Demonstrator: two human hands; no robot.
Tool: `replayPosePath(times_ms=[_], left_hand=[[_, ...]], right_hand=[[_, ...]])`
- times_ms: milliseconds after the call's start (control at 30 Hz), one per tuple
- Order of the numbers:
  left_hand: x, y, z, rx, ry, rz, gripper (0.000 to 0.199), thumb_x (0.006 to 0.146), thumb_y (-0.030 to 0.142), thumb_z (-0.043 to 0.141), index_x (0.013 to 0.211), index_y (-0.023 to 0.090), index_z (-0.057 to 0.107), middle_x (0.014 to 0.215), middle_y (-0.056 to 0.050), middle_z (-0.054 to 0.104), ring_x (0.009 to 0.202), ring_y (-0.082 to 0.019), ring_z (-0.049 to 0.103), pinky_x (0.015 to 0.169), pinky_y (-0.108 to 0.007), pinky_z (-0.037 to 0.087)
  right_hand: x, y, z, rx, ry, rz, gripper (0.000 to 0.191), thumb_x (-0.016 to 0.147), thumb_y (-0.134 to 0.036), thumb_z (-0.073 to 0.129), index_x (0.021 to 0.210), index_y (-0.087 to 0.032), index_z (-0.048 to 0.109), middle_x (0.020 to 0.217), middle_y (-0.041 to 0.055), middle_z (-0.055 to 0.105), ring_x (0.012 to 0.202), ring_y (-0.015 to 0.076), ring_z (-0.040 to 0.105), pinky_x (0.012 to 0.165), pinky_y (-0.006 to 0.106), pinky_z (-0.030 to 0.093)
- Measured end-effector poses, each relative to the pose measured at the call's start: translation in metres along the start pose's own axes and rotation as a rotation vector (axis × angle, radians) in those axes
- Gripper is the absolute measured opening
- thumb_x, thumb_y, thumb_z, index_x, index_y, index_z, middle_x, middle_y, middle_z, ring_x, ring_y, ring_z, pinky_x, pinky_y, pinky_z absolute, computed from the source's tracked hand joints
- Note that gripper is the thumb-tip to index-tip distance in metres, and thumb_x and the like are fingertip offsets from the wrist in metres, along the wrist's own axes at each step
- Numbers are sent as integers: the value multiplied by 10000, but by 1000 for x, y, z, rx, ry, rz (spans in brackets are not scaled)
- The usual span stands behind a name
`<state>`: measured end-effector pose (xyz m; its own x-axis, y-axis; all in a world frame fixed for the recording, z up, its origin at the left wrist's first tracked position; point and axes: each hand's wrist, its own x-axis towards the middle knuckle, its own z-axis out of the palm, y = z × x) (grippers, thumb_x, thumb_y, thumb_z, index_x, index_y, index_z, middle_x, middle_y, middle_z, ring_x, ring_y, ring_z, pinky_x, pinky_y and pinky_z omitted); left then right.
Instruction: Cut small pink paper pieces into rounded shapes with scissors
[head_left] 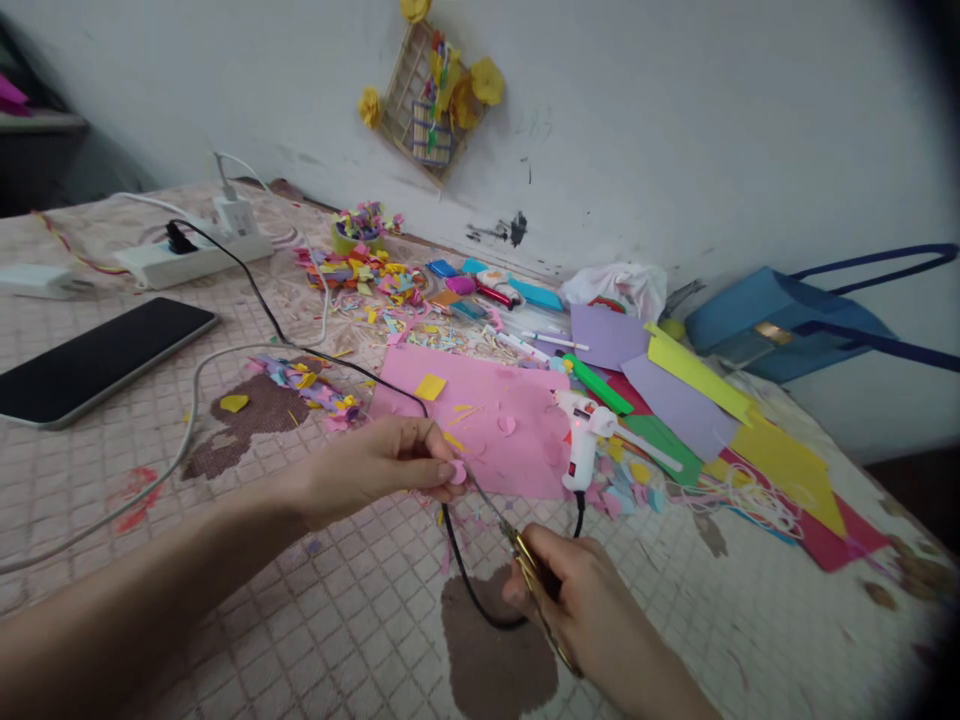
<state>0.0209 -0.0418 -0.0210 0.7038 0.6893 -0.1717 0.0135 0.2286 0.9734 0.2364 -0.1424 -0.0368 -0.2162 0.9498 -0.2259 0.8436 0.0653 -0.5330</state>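
Observation:
Between thumb and fingers, my left hand (409, 460) pinches a small rounded piece of pink paper (458, 473). My right hand (574, 590) is closed round the gold handles of a pair of scissors (527, 568), whose blades point up and left to the edge of the pink piece. Whether the blades are parted I cannot make out. Just beyond both hands lies a pink sheet (510, 400) with a yellow paper square (430, 387) and small scraps on it. A white glue gun (581, 445) rests at the sheet's right edge, its red light lit.
Coloured paper sheets (679, 400) and a tangle of white string (742, 505) lie right, below a blue bag (787, 320). Heaped paper cuttings (367, 275) are at the back. A phone (105, 355), a power strip (195, 262) and trailing cables occupy the left.

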Motion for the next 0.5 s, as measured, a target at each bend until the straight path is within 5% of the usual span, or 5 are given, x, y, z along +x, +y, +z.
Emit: replayPosePath(times_ms=[500], left_hand=[[1, -5, -4, -37, -28, 6, 113, 791, 216, 623, 722, 138, 580, 733, 7, 634, 712, -107, 568, 691, -238, 427]], right_hand=[[-1, 2, -1, -48, 36, -78, 227, 837, -233, 452, 625, -215, 375, 517, -35, 509, 484, 136, 498, 483, 224, 287]])
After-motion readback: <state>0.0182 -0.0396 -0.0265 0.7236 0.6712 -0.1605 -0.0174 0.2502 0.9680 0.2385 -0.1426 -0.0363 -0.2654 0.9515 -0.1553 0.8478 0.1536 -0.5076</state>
